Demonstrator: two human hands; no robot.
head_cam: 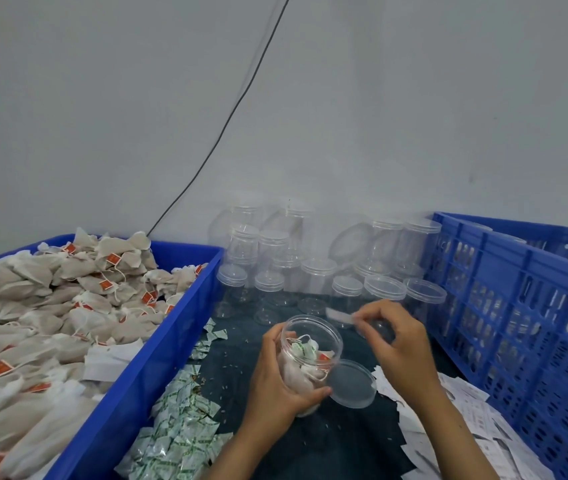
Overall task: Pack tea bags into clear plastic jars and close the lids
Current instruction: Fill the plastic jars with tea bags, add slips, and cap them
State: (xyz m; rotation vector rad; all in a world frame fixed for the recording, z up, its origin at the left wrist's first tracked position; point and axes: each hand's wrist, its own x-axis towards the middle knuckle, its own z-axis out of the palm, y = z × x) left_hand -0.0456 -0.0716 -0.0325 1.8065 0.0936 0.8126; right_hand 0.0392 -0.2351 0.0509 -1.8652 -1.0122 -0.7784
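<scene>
Big blue bin point(158, 362) of tea bags point(50, 306) sits on my left. My left hand point(275, 386) grips the open jar point(305, 358), mouth tilted up toward my right hand point(397, 341), which pinches a white paper slip point(339, 317) just above the rim. Loose lid point(353, 384) lies touching the jar, right-hand side.

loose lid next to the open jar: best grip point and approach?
Probably pinch the loose lid across its rim from above, on the right, bare side. It lies flat, hollow side up, on the dark cloth; its left edge sits against the jar held by the left hand.
</scene>
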